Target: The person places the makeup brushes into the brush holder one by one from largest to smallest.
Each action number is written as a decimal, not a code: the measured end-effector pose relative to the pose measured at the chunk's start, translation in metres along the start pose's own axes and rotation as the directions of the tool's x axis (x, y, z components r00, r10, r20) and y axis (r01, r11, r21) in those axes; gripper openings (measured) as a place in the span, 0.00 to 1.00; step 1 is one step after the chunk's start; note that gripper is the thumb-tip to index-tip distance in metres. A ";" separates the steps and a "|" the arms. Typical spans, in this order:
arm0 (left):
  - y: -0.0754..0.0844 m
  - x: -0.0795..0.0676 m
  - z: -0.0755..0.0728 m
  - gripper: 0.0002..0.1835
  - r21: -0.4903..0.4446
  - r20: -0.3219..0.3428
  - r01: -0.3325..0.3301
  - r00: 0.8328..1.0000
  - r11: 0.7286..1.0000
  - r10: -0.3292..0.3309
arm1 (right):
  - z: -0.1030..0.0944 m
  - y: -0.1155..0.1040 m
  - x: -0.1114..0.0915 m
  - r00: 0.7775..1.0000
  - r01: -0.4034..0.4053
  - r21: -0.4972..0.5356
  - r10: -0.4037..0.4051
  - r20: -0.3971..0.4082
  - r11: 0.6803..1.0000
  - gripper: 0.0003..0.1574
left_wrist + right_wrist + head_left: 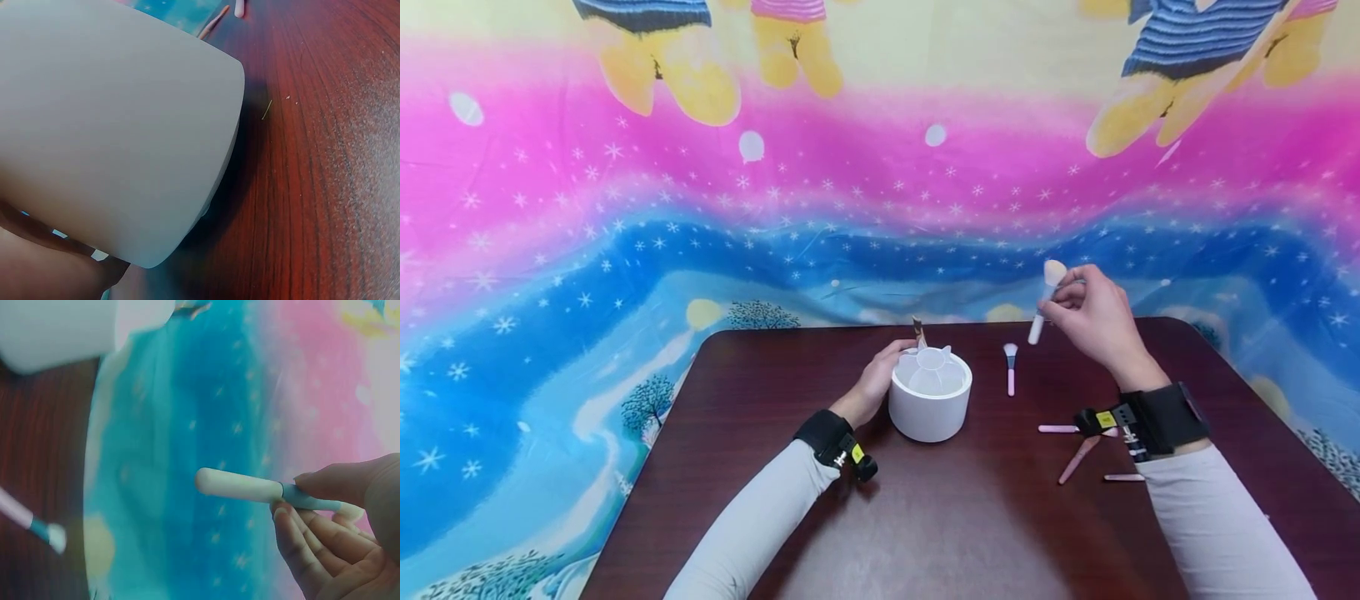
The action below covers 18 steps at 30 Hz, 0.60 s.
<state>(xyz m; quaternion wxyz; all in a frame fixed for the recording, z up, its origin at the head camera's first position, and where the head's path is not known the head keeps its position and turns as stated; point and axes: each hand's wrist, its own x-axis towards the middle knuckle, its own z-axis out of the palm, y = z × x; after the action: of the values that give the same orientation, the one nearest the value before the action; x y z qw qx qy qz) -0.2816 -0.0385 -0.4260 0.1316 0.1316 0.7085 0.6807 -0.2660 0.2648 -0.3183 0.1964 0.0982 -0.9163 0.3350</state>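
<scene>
My right hand (1096, 321) pinches a makeup brush (1036, 327) between thumb and fingers above the far right of the table, with its pale bristles up. In the right wrist view, its white handle (234, 485) points left from the fingertips. A white round brush holder (929, 415) with clear petal-shaped dividers on top stands left of it. At its left side, my left hand (877, 375) grips the wall, most of the fingers hidden behind it. One brush (918, 327) sticks up from the holder's back edge.
A pink-handled brush (1011, 371) lies right of the holder. Several more lie under the right forearm, among them a pink one (1057, 429) and a brownish one (1078, 461). Behind the dark wooden table (760, 375) hangs a printed cloth (880, 192).
</scene>
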 end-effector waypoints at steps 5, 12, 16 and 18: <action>0.001 -0.001 0.001 0.20 0.006 0.002 0.004 1.000 1.000 -0.004 | 0.010 -0.023 0.006 0.999 0.048 0.051 -0.049 0.013 0.998 0.24; -0.010 0.007 -0.002 0.20 -0.018 0.009 -0.011 1.000 1.000 0.011 | 0.032 -0.045 0.011 0.994 0.073 0.154 -0.085 0.074 0.985 0.20; -0.025 0.017 -0.004 0.20 -0.038 0.003 -0.007 1.000 0.999 0.007 | 0.046 -0.053 0.012 0.990 0.094 0.210 -0.114 0.086 0.973 0.18; -0.028 0.018 -0.003 0.20 -0.033 -0.008 -0.006 1.000 0.999 0.006 | 0.053 -0.056 0.012 0.988 0.102 0.231 -0.126 0.090 0.967 0.18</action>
<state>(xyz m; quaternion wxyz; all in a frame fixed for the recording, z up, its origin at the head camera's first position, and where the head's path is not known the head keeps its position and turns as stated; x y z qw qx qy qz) -0.3003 -0.0360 -0.4539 0.1290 0.1289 0.6971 0.6934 -0.2754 0.1870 -0.3182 0.1551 0.1898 -0.8739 0.4197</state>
